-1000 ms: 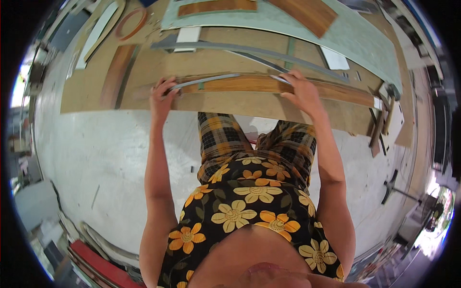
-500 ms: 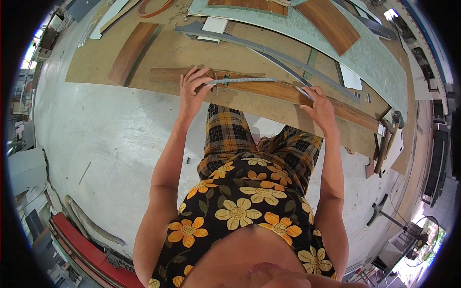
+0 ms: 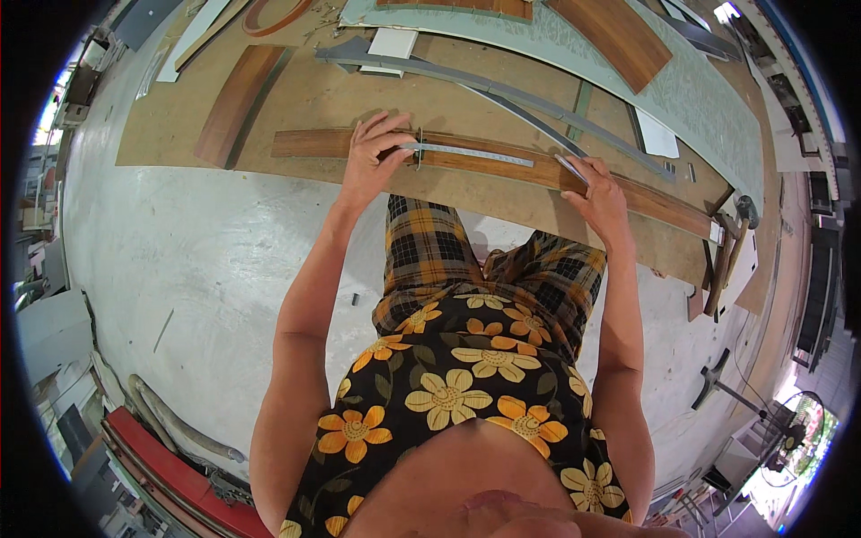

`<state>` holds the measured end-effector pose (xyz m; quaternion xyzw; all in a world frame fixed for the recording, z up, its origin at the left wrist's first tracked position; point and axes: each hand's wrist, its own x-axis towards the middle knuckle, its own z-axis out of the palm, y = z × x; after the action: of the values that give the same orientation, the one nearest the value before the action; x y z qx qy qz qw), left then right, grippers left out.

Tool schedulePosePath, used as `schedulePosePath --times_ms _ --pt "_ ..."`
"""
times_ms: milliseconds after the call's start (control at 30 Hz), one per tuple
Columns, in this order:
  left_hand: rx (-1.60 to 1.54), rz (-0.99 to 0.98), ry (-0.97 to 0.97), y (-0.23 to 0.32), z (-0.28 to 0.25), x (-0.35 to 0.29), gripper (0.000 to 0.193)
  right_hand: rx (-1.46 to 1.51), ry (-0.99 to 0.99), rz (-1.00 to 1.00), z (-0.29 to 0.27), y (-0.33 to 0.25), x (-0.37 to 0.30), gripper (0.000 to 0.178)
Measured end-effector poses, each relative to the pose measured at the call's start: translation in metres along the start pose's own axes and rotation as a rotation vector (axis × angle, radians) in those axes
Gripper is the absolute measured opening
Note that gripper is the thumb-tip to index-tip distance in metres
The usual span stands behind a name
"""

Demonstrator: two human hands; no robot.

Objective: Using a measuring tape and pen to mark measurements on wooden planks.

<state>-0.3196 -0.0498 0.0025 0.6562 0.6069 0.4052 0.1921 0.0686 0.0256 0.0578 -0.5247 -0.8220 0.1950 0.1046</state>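
- A long brown wood-grain strip (image 3: 545,175) lies on the tabletop (image 3: 305,97), close to its near edge and on the far side of the person's body; its long axis runs left to right across both hands, the right end sitting nearer than the left.
- A metal ruler (image 3: 475,154) lies over the strip, roughly along that same axis, with a small crosspiece (image 3: 420,148) near its left end; whether the blade lies fully flat on the wood cannot be told.
- The left hand (image 3: 375,157) is the nearer one to the ruler: thumb and forefinger pinch its left end just beside the crosspiece, while the other fingers are raised and fanned toward the far side.
- The right hand (image 3: 599,199) is over the strip, right of the ruler's free end, with a slim pale tool (image 3: 571,168) held in the fingers; its tip points left and far, near that free end but apart from it. The exact grip is partly hidden.
- The left forearm slants far and to the right, its wrist bent a little back; the right forearm reaches almost straight away, with the hand turned left.
- Beyond the strip lies a long grey edging (image 3: 502,87), slanting from far left to nearer right; a short wood-grain board (image 3: 238,108) lies to the left, and a hammer (image 3: 733,264) rests by the strip's right end.
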Motion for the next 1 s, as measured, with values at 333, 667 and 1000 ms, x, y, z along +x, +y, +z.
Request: schedulePosePath --times_ms 333,667,1000 --pt "-0.026 0.043 -0.037 -0.005 -0.004 0.005 0.024 0.121 0.118 0.037 0.021 -0.044 0.0 0.054" --pt "0.037 0.038 -0.048 0.0 -0.001 0.005 0.025 0.2 0.222 -0.056 0.053 -0.071 0.016 0.023" --pt "-0.01 -0.034 0.02 0.011 -0.004 0.008 0.021 0.223 0.166 -0.063 0.052 -0.082 0.021 0.016"
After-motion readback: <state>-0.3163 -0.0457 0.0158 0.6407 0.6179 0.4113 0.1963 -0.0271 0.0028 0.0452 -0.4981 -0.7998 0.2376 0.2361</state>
